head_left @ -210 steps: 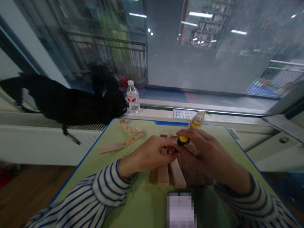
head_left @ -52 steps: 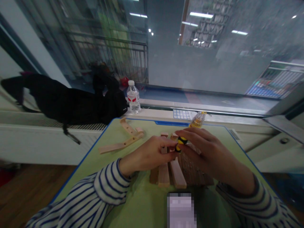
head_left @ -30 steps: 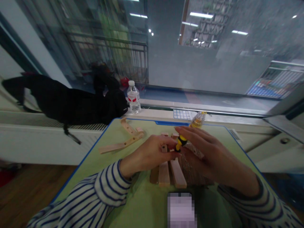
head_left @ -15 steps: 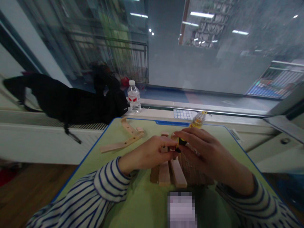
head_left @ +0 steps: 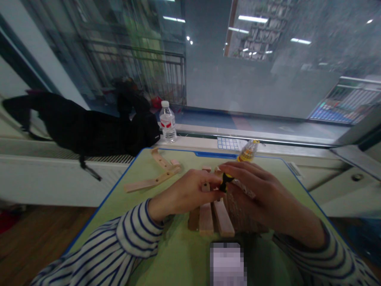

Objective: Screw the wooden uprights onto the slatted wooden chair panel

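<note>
Over the middle of the table, my right hand [head_left: 258,190] curls its fingers around a short black-and-yellow screwdriver [head_left: 226,182]; only its handle shows. My left hand [head_left: 187,190] pinches at the near side of the same handle with thumb and forefinger. Beneath the fingers lie two pale wooden strips, a left strip [head_left: 206,219] and a right strip [head_left: 224,220], side by side on a brown board [head_left: 245,220]. A hole is visible in a wooden piece [head_left: 205,186] beside my left fingers. The tool's tip is hidden.
Jointed wooden strips [head_left: 157,180] with holes lie at the table's back left. A yellow-labelled clear container [head_left: 248,151] stands at the back right. Behind are a water bottle [head_left: 168,123] and a black bag [head_left: 89,129] on the sill. A phone-like pixelated shape [head_left: 228,264] is near me.
The black-and-yellow handle has turned slightly, showing more yellow. My right hand has shifted a little to the right; my left hand stays nearly in place.
</note>
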`<action>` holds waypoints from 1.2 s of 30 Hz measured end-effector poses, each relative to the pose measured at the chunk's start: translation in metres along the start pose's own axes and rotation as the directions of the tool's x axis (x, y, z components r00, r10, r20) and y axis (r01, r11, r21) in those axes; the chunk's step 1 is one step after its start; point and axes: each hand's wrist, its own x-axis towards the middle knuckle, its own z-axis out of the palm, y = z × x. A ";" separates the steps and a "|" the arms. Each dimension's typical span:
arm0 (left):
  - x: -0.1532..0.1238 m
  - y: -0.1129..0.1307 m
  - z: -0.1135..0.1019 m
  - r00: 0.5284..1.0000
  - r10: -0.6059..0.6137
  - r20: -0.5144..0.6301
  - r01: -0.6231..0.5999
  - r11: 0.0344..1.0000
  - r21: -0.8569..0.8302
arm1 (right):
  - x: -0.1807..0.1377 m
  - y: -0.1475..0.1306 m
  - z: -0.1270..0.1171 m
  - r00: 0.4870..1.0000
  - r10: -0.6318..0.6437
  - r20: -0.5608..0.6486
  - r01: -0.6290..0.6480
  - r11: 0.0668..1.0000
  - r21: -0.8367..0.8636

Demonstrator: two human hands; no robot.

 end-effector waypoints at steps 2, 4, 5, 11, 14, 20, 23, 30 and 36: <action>0.000 -0.001 0.000 0.999 0.022 0.028 -0.022 1.000 -0.001 | 0.000 0.001 0.000 1.000 0.005 -0.007 -0.005 1.000 -0.010; 0.001 -0.002 -0.001 0.998 0.041 0.054 -0.041 0.999 -0.001 | 0.001 0.002 0.001 1.000 0.009 -0.028 -0.010 1.000 -0.024; 0.001 -0.002 -0.001 0.996 0.050 0.068 -0.049 0.999 -0.003 | 0.001 0.003 0.001 0.999 0.011 -0.035 -0.012 1.000 -0.028; 0.003 -0.003 -0.003 0.991 0.065 0.113 -0.062 0.998 -0.027 | 0.002 0.006 0.005 0.999 0.012 -0.047 -0.012 1.000 0.008; 0.003 -0.003 -0.003 0.995 0.045 0.093 -0.044 0.999 -0.020 | 0.003 0.007 0.006 0.998 0.016 -0.052 -0.015 1.000 0.027; 0.001 0.000 0.000 0.999 -0.031 -0.042 0.032 0.999 0.011 | 0.001 0.009 0.008 0.998 0.012 -0.066 -0.011 1.000 0.011; 0.001 0.001 0.000 0.998 -0.025 -0.059 0.025 1.000 -0.006 | 0.000 0.007 0.007 0.998 0.006 -0.066 -0.008 1.000 -0.020; 0.001 0.000 0.000 1.000 0.012 -0.012 -0.012 1.000 -0.002 | 0.001 0.001 -0.001 1.000 0.006 -0.005 -0.006 1.000 0.015; 0.001 -0.001 -0.003 0.997 0.048 0.059 -0.049 0.999 0.007 | 0.002 0.003 0.004 0.999 0.029 -0.030 -0.029 1.000 0.007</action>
